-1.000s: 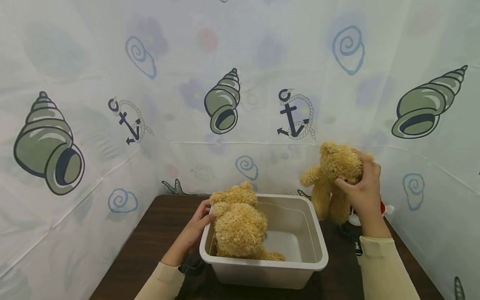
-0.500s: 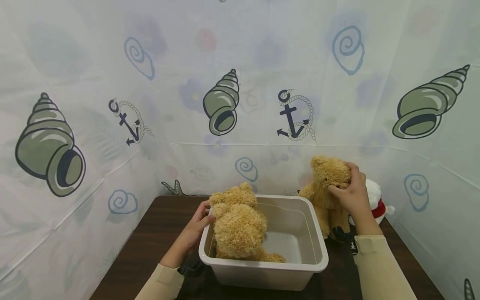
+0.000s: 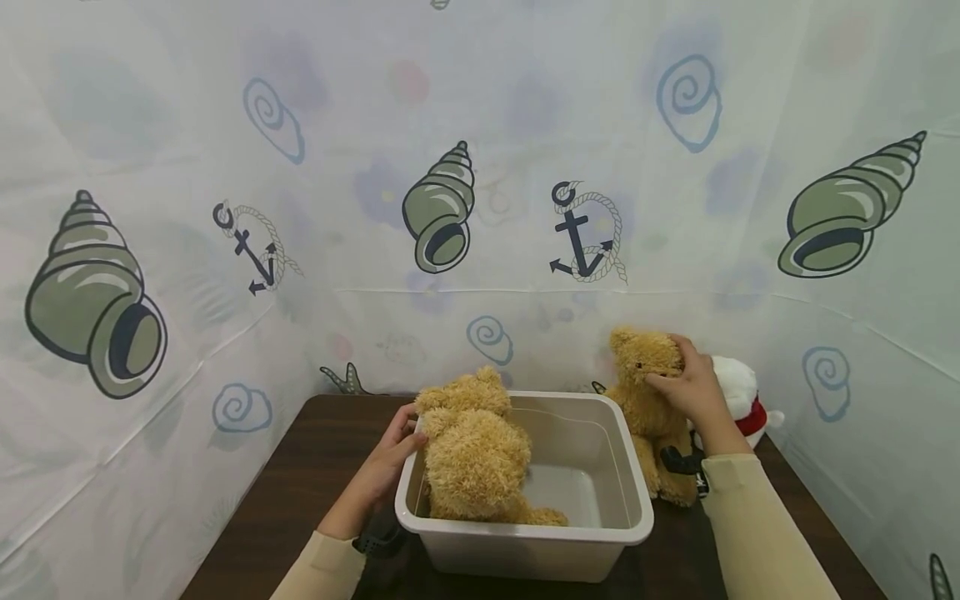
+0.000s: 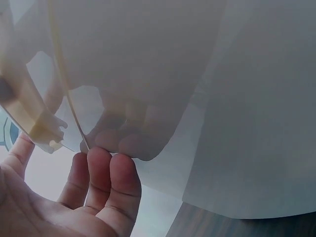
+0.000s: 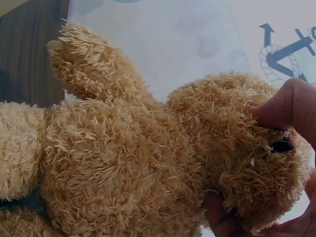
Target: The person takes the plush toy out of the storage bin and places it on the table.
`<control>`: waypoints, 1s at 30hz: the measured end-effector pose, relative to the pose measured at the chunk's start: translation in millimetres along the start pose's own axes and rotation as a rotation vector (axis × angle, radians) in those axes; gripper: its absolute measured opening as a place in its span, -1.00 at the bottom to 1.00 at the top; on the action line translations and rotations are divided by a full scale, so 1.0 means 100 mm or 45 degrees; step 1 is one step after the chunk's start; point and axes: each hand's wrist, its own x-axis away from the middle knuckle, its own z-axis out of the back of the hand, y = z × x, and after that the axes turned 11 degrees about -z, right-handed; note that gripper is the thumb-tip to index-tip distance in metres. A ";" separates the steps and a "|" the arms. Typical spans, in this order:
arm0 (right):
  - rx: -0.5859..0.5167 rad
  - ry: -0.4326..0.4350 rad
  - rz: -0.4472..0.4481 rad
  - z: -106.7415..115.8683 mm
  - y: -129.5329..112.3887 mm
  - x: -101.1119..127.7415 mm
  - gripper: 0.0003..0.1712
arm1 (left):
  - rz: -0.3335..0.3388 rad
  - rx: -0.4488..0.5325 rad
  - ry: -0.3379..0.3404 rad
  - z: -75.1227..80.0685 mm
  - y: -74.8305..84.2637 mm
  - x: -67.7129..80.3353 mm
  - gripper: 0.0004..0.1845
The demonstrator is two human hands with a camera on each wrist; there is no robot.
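My left hand (image 3: 384, 457) grips the left rim of a beige plastic tub (image 3: 525, 554); in the left wrist view its fingertips (image 4: 123, 173) press against the tub's smooth outer wall. Inside the tub, on the left, a fuzzy golden teddy bear (image 3: 480, 458) leans with its back towards me. My right hand (image 3: 693, 387) holds a second golden teddy bear (image 3: 652, 417) by the head, just right of the tub. This bear hangs upright, its feet close over the table. The right wrist view shows the thumb on its head, next to a dark eye.
A white plush toy (image 3: 738, 387) with a red scarf stands at the right rear, partly hidden by my right arm. The dark wooden table (image 3: 300, 467) shows left of the tub. A curtain (image 3: 510, 317) printed with shells and anchors encloses the back and sides.
My right hand has brought the second teddy bear down and left, closer to the tub, uncovering more of the white plush toy. The left hand and the tub stay put.
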 end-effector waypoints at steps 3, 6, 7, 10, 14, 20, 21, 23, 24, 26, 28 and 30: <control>0.020 -0.023 -0.003 -0.02 0.01 -0.05 0.12 | -0.002 -0.004 -0.003 0.00 0.00 -0.01 -0.47; 0.028 -0.049 -0.004 -0.05 0.01 -0.10 0.12 | -0.003 -0.007 -0.002 0.00 0.00 -0.01 -0.46; 0.026 -0.059 -0.008 -0.06 0.01 -0.11 0.12 | -0.001 -0.007 -0.002 0.00 0.00 -0.01 -0.46; 0.031 -0.101 -0.028 -0.10 0.03 -0.16 0.10 | -0.006 -0.007 -0.003 0.00 0.00 -0.01 -0.47; 0.066 -0.125 -0.052 -0.15 0.07 -0.24 0.07 | -0.025 0.004 -0.007 0.01 -0.01 -0.02 -0.48; 0.060 -0.130 -0.086 -0.21 0.13 -0.34 0.08 | -0.037 0.019 -0.012 0.01 -0.04 -0.03 -0.48; 0.052 -0.142 -0.100 -0.21 0.14 -0.35 0.09 | -0.037 0.017 -0.012 0.02 -0.04 -0.03 -0.48; 0.036 -0.168 -0.129 -0.21 0.15 -0.37 0.10 | -0.034 0.010 -0.010 0.01 -0.03 -0.03 -0.48; 0.031 -0.178 -0.143 -0.21 0.16 -0.38 0.10 | -0.032 0.007 -0.008 0.01 -0.03 -0.03 -0.48; 0.035 -0.197 -0.163 -0.21 0.18 -0.40 0.10 | -0.030 0.001 -0.010 0.01 -0.02 -0.02 -0.48; 0.034 -0.211 -0.184 -0.22 0.19 -0.42 0.09 | -0.026 -0.002 -0.015 0.01 -0.01 -0.01 -0.47; 0.037 -0.217 -0.199 -0.23 0.20 -0.43 0.08 | -0.027 -0.003 -0.020 0.02 -0.01 -0.01 -0.47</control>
